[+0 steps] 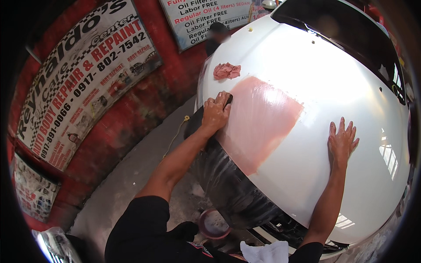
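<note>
My left hand lies at the left edge of a white car hood, its fingers closed over a small dark block. Most of the block is hidden beneath the hand. Just right of it spreads a dull pink patch on the paint, with a wet-looking shine near its top. My right hand rests flat on the white paint farther right, fingers spread, holding nothing. A crumpled pink cloth sits on the hood beyond my left hand.
A black bumper runs along the car's front. Below it, a round reddish basin with cloudy contents stands on the grey floor. A white towel hangs near me. Another person is beyond the hood, beside a red wall with signs.
</note>
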{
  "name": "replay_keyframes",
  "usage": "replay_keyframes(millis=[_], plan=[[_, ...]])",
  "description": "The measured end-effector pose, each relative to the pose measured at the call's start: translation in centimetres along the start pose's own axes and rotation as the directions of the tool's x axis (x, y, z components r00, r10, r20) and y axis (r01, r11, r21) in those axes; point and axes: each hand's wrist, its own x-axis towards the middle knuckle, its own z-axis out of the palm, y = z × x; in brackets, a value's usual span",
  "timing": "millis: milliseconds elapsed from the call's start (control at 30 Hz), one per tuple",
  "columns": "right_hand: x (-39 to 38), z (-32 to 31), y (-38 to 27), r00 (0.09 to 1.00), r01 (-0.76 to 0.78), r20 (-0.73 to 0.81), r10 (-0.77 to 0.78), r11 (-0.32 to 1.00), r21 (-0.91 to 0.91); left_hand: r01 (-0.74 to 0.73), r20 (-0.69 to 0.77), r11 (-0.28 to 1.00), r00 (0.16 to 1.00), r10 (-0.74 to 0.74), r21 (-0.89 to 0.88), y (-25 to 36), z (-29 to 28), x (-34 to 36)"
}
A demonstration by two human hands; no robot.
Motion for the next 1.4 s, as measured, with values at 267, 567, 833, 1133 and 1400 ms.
replay_keyframes(millis=[267, 567, 833, 1133, 1400], plan=[[0.4, -1.0, 1.2, 0.999, -0.036, 0.002, 0.036, 0.999, -0.024, -0.220, -0.052, 0.975, 0.974, 0.221, 0.030, 1.4, 0.5, -3.3], [0.3, -1.2, 1.9, 0.999, -0.047, 0.016, 0.047, 0.999, -0.002, -0.383, -0.060, 0.889, 0.923, 0.381, -0.250, 8.4, 0.4, -10.7], [-0.1, -0.3, 0.9, 1.000, 0.027, -0.012, -0.026, 0.997, 0.074, -0.165, 0.161, 0.986, 0.973, 0.164, -0.010, 9.2, 2.4, 6.7], [-1.0, -0.9, -0.7, 0.997, 0.073, -0.023, -0.070, 0.981, 0.179, -0.313, 0.048, 0.949, 0.949, 0.312, 0.025, 7.7, 1.4, 11.0], [-0.2, -1.1, 2.2, 0.999, 0.005, -0.034, -0.002, 0.996, 0.094, -0.626, 0.016, 0.729, 0.756, 0.655, -0.277, 11.1, 0.0, -5.5]])
